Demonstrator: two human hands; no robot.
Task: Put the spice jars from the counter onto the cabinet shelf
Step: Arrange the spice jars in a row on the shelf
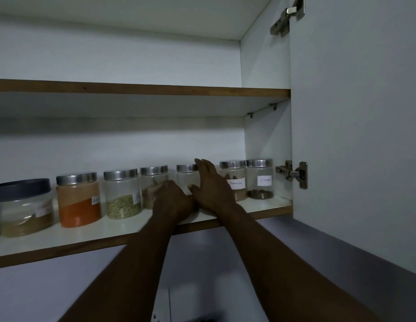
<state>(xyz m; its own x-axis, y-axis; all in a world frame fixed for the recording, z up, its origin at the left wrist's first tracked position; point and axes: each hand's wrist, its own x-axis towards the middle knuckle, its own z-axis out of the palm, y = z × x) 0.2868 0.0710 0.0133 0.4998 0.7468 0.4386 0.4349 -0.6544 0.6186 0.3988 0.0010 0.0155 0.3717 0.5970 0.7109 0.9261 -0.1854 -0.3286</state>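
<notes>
1. two bare forearms reach up from below, side by side, to the lower shelf [132, 226], a white board with a brown wood front edge.
2. the left hand [173, 199] is at the shelf edge, its blurred fingers against the brown-filled jar [153, 180]; i cannot tell whether it grips or only touches.
3. the right hand [211, 185] is unclenched, fingers straight and upright along the right side of the clear jar [186, 176], thumb out in front of it; the two hands meet at the wrists.
4. seven whole round jars stand upright in one row on that shelf, all clear-walled; six have shiny metal lids.
5. from the left: a wide jar [23, 205] with a dark grey lid and tan powder, an orange powder jar [78, 203], a green seed jar [122, 198], then the two at the hands, then the cinnamon jar [236, 182] and the cloves jar [259, 180], touching each other, each with a handwritten white label.
6. behind is a smooth white back wall; above, an upper shelf [142, 89] with the same brown edge.
7. the open white door [353, 135] on the right carries two metal hinges, lower hinge [293, 174] and upper hinge [287, 18].
</notes>
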